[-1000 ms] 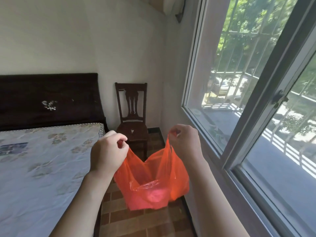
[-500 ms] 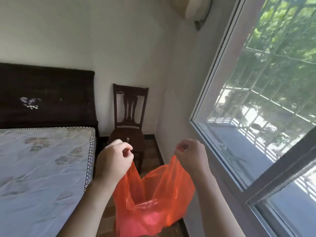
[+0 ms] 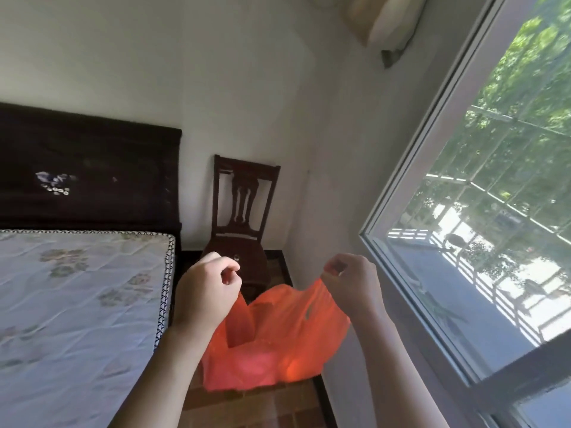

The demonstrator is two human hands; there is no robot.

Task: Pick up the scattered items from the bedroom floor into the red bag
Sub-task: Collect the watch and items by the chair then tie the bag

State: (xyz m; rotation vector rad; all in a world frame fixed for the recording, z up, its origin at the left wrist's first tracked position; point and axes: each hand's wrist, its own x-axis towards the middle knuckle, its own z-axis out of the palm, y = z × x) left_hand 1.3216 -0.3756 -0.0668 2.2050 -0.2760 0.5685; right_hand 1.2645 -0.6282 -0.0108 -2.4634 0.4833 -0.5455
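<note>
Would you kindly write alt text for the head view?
Two bare hands, left hand and right hand, hold a red plastic bag open by its handles above a tiled floor, between a mattress and a window; a wooden chair stands behind.

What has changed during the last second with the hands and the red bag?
The hands moved apart, stretching the red bag wider. The view tilted upward, so less floor shows. Unchanged: the left hand and right hand each pinch a top edge of the bag; the chair stands behind.

bed (image 3: 77, 304) cut off left, red bag (image 3: 278, 344) contents indistinct, air conditioner (image 3: 383, 20) cropped above
</note>
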